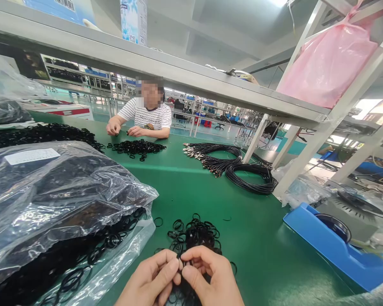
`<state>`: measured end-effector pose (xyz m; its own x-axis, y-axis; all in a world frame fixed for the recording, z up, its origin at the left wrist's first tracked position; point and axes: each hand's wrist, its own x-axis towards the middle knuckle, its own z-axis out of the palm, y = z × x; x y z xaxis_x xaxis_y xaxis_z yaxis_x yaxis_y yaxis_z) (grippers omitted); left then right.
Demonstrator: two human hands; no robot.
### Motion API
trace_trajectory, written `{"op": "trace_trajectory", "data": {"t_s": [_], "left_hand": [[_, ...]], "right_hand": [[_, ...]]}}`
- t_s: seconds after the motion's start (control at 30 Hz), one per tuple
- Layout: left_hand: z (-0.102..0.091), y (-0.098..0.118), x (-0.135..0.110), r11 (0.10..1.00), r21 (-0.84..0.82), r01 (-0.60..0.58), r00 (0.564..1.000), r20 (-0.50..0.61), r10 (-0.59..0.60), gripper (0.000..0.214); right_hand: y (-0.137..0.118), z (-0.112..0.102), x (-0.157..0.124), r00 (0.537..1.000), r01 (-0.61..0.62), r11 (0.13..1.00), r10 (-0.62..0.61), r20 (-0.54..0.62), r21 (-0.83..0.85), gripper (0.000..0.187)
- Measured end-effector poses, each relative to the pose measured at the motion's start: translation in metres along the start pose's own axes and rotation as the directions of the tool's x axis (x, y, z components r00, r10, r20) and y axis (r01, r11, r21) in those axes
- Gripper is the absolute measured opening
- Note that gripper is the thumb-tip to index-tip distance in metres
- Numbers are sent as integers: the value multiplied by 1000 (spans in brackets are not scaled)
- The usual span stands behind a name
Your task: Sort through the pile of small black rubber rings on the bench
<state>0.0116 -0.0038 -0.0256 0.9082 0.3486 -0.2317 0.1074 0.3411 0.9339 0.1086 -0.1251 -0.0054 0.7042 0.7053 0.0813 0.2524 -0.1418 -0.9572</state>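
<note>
My left hand (156,276) and my right hand (207,272) meet at the bottom centre, thumbs and forefingers pinched close together. Between the fingertips a bit of a black rubber ring (179,255) shows; most of it is hidden by the fingers. Both hands are closed on it. Just beyond and beneath them lies a loose pile of black rubber rings (199,233) on the green table (255,229). To the left, a large clear plastic bag (67,182) lies with its mouth open toward me, full of more such rings.
Coiled black cables (252,176) lie by the shelf post at right. A blue tape dispenser (335,250) stands at the right edge. Across the table a person in a striped shirt (147,114) handles rings behind a small pile (137,147). A metal shelf (166,63) spans overhead.
</note>
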Motion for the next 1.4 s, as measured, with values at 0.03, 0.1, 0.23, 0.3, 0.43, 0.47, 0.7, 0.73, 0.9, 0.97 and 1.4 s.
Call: {"op": "trace_trajectory", "data": {"t_s": [0.03,0.1,0.23,0.3,0.43,0.47,0.7,0.73,0.9,0.97,1.4], "left_hand": [[-1,0,0,1000,22,8,1000,13,-8,50],[-1,2,-2,999,49,24,999,30,-25,49],[3,7,-4,980,160,-119,991,-34,126,43],[5,7,-4,962,216,-170,979,-74,189,39],[3,0,-3,990,102,-101,994,-34,105,44],[2,-2,-2,995,67,-75,997,-12,76,46],[0,0,-3,1000,24,20,999,34,-21,49],[1,1,-4,1000,13,17,999,30,-18,49],[2,3,-4,1000,-1,20,999,26,-20,49],[2,4,-4,999,-22,37,998,45,-36,49],[4,25,-15,752,-626,208,977,97,-189,64]], "right_hand": [[0,0,1,1000,-16,999,16,12,32,17],[0,-2,2,998,-62,990,58,35,127,17],[-3,-1,3,988,-146,966,133,72,215,19],[-5,-1,3,986,-159,966,146,78,204,19],[-9,-10,1,997,-26,999,29,-72,39,13],[-10,-14,1,991,13,999,-17,-131,-32,13],[-12,-20,2,987,159,967,-161,10,-198,14],[-11,-16,2,984,179,962,-171,57,-208,14],[-8,-2,-2,987,129,953,-98,124,-274,5],[-8,-5,0,990,131,939,-109,85,-318,11],[4,-37,7,913,321,789,-404,-49,-525,14]]}}
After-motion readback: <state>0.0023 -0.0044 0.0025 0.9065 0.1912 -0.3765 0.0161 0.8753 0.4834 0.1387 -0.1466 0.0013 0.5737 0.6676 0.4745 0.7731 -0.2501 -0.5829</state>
